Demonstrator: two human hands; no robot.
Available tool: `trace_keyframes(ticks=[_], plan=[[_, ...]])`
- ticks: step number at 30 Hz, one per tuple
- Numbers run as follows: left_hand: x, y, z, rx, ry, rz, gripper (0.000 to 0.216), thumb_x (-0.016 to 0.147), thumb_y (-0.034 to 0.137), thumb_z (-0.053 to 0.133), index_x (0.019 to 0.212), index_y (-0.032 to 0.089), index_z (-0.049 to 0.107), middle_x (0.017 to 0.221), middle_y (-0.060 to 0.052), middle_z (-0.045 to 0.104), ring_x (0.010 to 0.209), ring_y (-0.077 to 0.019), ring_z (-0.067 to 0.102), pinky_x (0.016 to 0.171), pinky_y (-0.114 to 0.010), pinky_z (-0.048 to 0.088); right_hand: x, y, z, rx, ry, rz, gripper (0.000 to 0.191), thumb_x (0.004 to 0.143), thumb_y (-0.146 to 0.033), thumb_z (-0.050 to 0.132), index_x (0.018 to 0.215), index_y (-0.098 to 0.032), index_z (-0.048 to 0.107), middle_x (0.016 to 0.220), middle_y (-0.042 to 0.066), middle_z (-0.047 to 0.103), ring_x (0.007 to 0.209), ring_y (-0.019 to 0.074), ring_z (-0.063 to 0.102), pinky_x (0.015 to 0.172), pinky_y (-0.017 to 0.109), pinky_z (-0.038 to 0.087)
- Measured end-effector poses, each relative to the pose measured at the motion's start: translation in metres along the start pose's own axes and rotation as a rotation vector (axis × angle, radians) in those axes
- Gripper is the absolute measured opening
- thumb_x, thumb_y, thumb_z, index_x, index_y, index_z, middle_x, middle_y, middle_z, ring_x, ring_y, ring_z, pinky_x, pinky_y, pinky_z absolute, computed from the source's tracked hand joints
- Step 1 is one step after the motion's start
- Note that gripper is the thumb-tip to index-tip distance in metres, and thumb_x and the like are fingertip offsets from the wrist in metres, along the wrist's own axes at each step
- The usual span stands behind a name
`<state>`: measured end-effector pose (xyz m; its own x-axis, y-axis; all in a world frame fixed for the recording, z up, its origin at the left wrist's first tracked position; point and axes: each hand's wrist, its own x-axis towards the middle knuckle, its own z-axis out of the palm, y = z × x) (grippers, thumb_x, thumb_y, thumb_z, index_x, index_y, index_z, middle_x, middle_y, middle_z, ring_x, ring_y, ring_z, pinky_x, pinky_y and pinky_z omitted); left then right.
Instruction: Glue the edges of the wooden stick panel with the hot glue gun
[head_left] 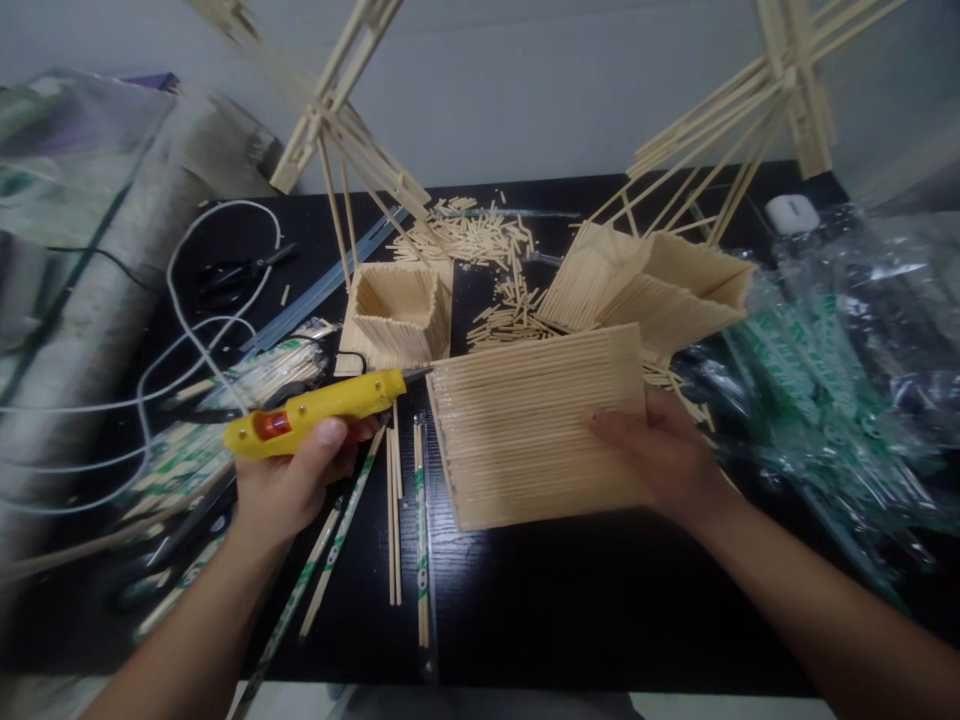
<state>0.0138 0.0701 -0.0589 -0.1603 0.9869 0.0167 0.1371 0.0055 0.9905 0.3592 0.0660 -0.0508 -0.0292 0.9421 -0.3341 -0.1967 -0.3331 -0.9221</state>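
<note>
My left hand [300, 475] is wrapped around a yellow glue gun [322, 410], its metal nozzle pointing right. The nozzle tip meets or nearly meets the upper left corner of a panel of wooden sticks [525, 430] laid side by side. My right hand [664, 455] grips that panel by its right edge, thumb on the near face and fingers hidden behind. Raised above the black table, the panel is tilted toward me. Behind the nozzle stands a small open box of sticks [397, 310] on a stick base.
Stick frameworks [330, 110] rise at the back, one on each side. Cut stick pieces [480, 235] lie heaped at the rear of the table [570, 610]. White cables [172, 290], pliers [232, 275] and wrapped chopsticks [322, 560] are at left; plastic wrappers [817, 370] pile up at right.
</note>
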Motion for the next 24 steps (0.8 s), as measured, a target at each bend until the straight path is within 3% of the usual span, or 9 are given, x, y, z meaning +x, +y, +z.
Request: trace_keyframes(ticks=[7,15,24], plan=[[0.003,0.006,0.008,-0.146,-0.153,0.071,0.052,0.091,0.067,0.093,0.081,0.017,0.089,0.074,-0.009,0.084,0.045,-0.0140,0.063,0.037,-0.024,0.049,-0.002,0.005,-0.003,0.006,-0.064,0.044,0.034,0.074,-0.059,0.108,0.085,-0.031,0.092,0.085,0.004,0.088,0.084,0.0309,0.084,0.086,0.044,0.067],[0.003,0.001,0.002,-0.066,-0.200,0.000,0.045,0.092,0.063,0.092,0.078,0.020,0.089,0.070,-0.008,0.083,0.047,-0.0151,0.063,0.037,-0.023,0.048,0.000,0.003,-0.001,0.034,-0.007,0.068,0.036,0.066,-0.056,0.111,0.079,-0.031,0.089,0.084,0.004,0.089,0.080,0.0308,0.084,0.080,0.043,0.066],[0.004,-0.002,-0.009,-0.056,-0.359,-0.011,0.043,0.092,0.061,0.094,0.081,0.020,0.094,0.068,-0.009,0.084,0.041,-0.0136,0.063,0.037,-0.021,0.050,0.002,0.004,-0.003,0.096,0.016,0.123,0.037,0.065,-0.055,0.111,0.082,-0.031,0.088,0.086,0.003,0.089,0.082,0.0321,0.085,0.080,0.045,0.067]])
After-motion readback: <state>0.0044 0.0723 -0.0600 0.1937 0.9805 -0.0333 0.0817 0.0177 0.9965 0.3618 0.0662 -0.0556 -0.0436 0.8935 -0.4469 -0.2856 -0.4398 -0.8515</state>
